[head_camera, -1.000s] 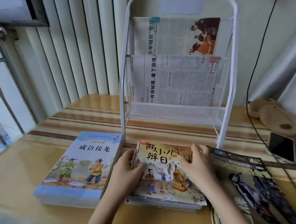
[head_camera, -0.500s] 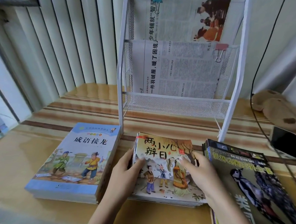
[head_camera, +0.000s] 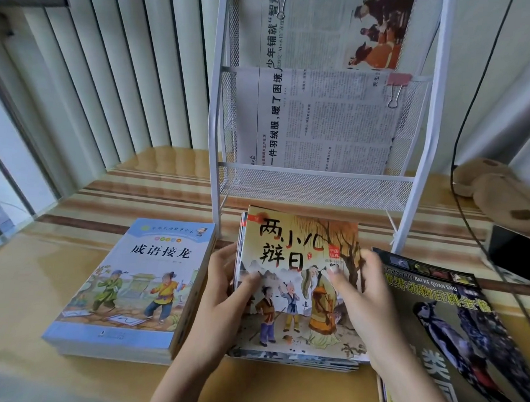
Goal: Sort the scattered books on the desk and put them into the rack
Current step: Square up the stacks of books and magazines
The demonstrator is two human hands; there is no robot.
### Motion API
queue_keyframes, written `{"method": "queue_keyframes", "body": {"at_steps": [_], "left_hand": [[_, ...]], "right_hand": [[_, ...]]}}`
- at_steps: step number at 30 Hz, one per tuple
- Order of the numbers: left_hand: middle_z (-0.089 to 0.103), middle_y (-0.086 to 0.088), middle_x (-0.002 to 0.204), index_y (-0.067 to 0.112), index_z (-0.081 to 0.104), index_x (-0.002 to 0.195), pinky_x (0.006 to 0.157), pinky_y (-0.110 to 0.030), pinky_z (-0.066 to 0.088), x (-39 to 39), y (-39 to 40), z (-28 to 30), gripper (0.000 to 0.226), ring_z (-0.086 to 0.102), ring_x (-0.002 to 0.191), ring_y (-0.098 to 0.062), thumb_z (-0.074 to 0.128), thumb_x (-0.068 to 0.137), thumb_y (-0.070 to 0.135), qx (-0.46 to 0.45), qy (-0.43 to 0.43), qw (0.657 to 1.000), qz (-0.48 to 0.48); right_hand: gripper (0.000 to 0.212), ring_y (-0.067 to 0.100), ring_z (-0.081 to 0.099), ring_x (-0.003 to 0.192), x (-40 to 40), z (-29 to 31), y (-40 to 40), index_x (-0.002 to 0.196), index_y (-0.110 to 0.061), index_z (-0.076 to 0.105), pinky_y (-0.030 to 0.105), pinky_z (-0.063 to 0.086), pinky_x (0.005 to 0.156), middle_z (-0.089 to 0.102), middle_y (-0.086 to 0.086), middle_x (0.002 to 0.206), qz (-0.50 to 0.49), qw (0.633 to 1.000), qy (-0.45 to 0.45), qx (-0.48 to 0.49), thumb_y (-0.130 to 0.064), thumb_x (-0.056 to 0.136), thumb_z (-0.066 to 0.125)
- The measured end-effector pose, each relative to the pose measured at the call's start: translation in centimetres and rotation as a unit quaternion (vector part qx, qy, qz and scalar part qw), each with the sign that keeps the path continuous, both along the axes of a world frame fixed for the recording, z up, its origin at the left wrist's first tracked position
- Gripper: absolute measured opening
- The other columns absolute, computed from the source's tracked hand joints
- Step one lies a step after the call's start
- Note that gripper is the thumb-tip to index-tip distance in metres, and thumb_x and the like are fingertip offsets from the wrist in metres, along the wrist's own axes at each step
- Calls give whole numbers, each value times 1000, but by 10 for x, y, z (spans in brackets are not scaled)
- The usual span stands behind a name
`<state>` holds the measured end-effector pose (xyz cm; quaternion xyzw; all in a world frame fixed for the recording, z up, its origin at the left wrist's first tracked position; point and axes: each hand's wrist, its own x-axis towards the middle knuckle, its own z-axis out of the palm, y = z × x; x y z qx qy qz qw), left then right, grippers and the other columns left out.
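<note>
A stack of thin picture books (head_camera: pixel 297 258) with an orange and cream cover lies in the middle of the desk, its far edge tilted up. My left hand (head_camera: pixel 225 294) grips the stack's left side, thumb on the cover. My right hand (head_camera: pixel 357 294) grips the right side, fingers across the cover. A thick pile of blue books (head_camera: pixel 133 283) lies flat to the left. A dark magazine pile (head_camera: pixel 444 327) with a bird on the cover lies to the right. The white wire rack (head_camera: pixel 316 185) stands just behind the books, newspapers clipped in its upper tiers; its lowest mesh shelf holds nothing.
A phone (head_camera: pixel 512 257) lies at the right on the desk, with a black cable (head_camera: pixel 464 119) hanging down the wall above it. A brown plush toy (head_camera: pixel 500 194) sits behind the phone. White vertical blinds (head_camera: pixel 116 79) and a window line the left side.
The view has come closer and lower. Both hands have tightened on the sides of the middle stack, and its far edge has lifted towards the rack.
</note>
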<state>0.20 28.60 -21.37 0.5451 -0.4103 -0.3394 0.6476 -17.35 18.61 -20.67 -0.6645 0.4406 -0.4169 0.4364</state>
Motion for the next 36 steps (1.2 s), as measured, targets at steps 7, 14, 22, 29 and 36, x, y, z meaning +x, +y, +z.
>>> {"method": "queue_keyframes", "body": {"at_steps": [7,14,22,29,36], "left_hand": [[58,13,127,52,38,130,97,-45,48,1,-1,39,55,57,118,-13,61,82,40,-71,-114,991,-28],[64,15,103,35,32,126,82,-52,55,5,-8,46,46,65,91,-15,61,90,33,-100,-135,985,-28],[66,-7,105,36,51,118,84,-48,55,-6,-20,32,45,66,98,-26,70,77,41,-94,-87,991,47],[68,15,84,27,47,104,61,-22,57,12,-54,111,30,66,73,-3,65,86,13,-224,-138,963,55],[58,-11,112,-3,34,125,73,-23,56,64,-153,270,47,65,93,-12,62,88,2,-283,-228,930,50]], "right_hand": [[64,5,47,123,3,29,1,133,-27,34,41,33,109,52,-7,133,49,989,-118,-73,-39,77,63],[68,9,51,121,2,42,-20,139,-23,30,26,42,102,57,-8,126,154,970,-147,-115,-13,81,64],[42,-3,60,91,6,27,-20,99,-29,56,19,42,80,66,-17,92,93,991,-94,-32,-55,67,66],[27,11,61,96,28,109,-51,99,-26,56,23,46,88,66,-2,98,123,964,-152,-183,-45,82,64],[33,6,57,102,76,256,-139,109,-15,53,18,44,92,63,1,113,26,933,-170,-315,-37,87,63]]}}
